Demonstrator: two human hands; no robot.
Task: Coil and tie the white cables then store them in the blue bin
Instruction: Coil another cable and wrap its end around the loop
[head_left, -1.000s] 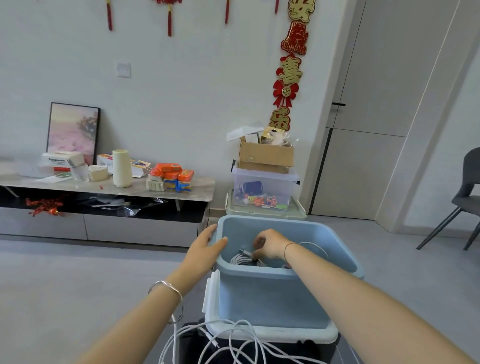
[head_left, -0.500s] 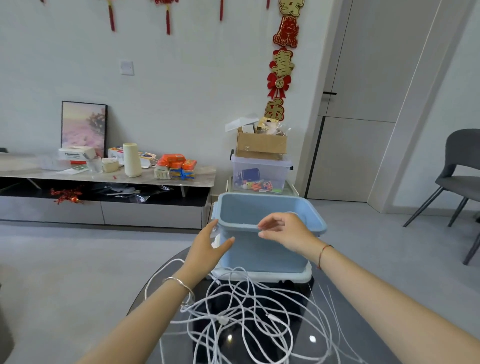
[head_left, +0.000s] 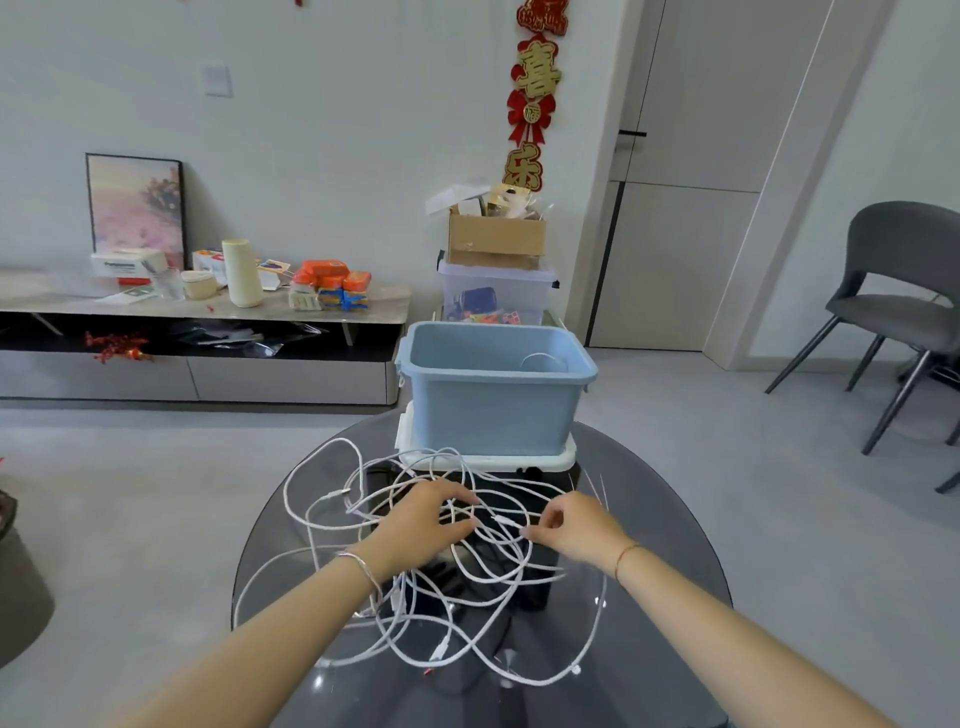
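Rests open-fingered left hand (head_left: 423, 517) on tangled white cables (head_left: 332, 496) on round dark glass tabletop (head_left: 649, 545); pinches one strand in right hand (head_left: 574, 525) fingers (head_left: 543, 526), before light blue plastic bin (head_left: 493, 410).

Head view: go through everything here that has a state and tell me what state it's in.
Cables, loose, tangled on the table, uncoiled, untied.
Bin, upright, no lid on.
Cable loop, inside the bin.
Left hand, fingers on the cables, grip unclear.
Right hand, pinches a cable.
Cardboard box, flaps open.
Clear box, lid on.
Door, shut.
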